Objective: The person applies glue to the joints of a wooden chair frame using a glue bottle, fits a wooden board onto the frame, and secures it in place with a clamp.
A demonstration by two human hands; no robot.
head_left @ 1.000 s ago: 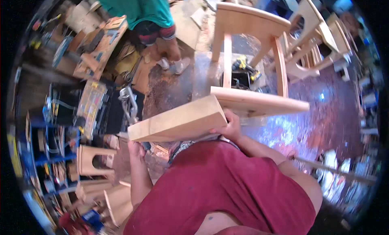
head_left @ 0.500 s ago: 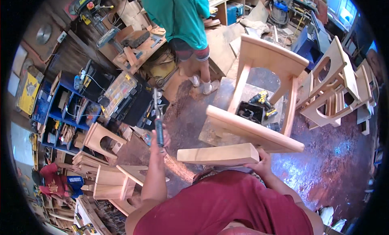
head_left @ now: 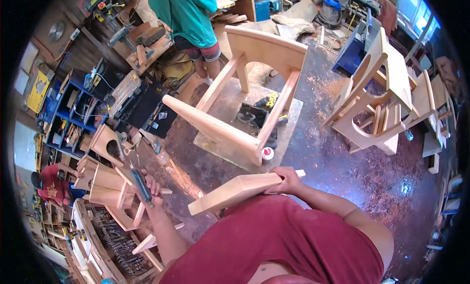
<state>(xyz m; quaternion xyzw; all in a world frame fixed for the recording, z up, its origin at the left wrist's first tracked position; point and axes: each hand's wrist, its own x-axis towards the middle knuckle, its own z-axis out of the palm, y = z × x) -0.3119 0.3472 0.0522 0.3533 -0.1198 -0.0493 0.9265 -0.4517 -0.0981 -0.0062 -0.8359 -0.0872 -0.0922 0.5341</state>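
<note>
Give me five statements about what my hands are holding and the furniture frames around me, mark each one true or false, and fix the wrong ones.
1. The left hand holds a dark-handled hand tool. True.
2. The right hand is empty. False: it grips a pale wooden board.
3. A yellow-and-black power drill shows between the rails of the large unfinished wooden frame. True.
4. The board is resting on that frame. False: it is held apart from it, close to the dark red shirt.
5. More wooden furniture frames stand to the right of the large one. True.
</note>
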